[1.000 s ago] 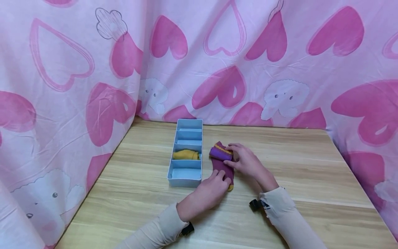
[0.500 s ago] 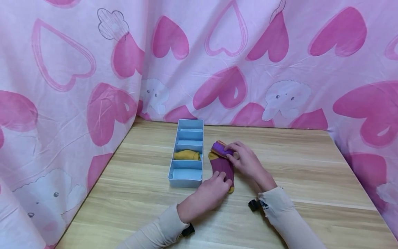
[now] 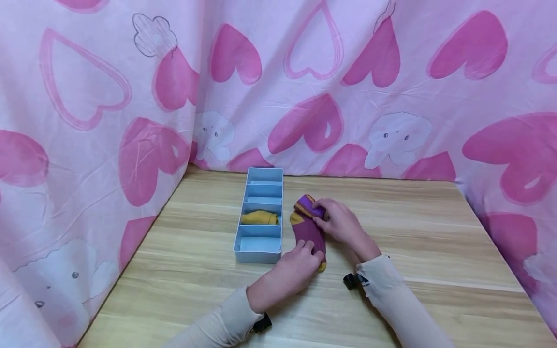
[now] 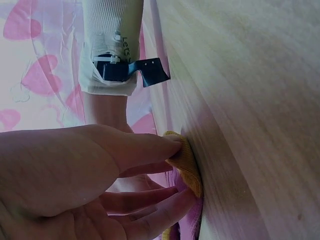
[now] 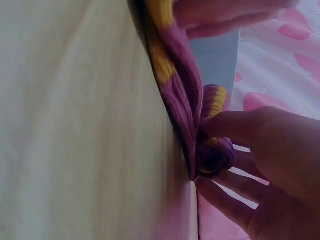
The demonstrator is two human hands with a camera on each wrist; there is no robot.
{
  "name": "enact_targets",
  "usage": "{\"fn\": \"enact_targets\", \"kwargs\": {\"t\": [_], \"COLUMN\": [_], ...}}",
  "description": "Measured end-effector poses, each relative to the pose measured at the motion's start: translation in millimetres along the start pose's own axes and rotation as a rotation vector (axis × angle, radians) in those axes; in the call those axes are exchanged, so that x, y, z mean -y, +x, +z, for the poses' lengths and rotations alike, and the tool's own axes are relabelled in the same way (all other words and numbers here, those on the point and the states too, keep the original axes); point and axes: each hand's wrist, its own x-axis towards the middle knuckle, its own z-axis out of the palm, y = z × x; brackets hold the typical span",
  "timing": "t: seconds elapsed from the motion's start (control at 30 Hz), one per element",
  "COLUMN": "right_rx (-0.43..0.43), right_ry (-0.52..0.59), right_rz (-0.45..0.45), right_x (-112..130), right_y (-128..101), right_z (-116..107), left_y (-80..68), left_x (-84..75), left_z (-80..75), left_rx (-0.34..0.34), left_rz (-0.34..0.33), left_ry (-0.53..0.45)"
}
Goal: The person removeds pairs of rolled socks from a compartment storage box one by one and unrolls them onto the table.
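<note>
purple sock [image 3: 309, 232] on table [image 3: 417, 232], 3 o'clock from box [image 3: 258, 257] | right hand [image 3: 342, 222] pinches its roll [image 3: 308, 207], 12 o'clock end | left hand [image 3: 293, 270] holds toe [image 3: 322, 266], 6 o'clock end | likely risk: slack right pinch could let roll unwind

Socks [image 3: 308, 229] maroon, purple and mustard; rolled cloth [image 3: 259, 217] mustard; box [image 3: 258, 257] pale blue; curtain [image 3: 278, 96] pink, heart-printed.

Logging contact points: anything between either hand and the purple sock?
Nothing visible. The right hand grips the rolled end of the purple sock; the left hand touches its yellow toe. The blue box stands to the left, between neither.
</note>
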Motion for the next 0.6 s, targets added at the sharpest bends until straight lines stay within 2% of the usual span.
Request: {"fn": "enact_targets", "kwargs": {"t": [0.23, 0.4, 0.6], "right_rx": [0.025, -0.014, -0.051], "right_ry": [-0.04, -0.073, -0.084], "right_rz": [-0.007, -0.031, -0.041], "right_x": [-3, -8, -11], "right_y": [6, 11, 16], "right_z": [-6, -5, -4], "left_y": [-1.9, -2.5, -4.0], "left_x": [-0.9, -1.2, -0.5], "left_z": [-1.0, -3.7, -3.5], "left_rx": [-0.022, -0.005, -0.022], "left_rz": [0.012, -0.002, 0.0], "left_ry": [-0.002, -0.035, -0.064]}}
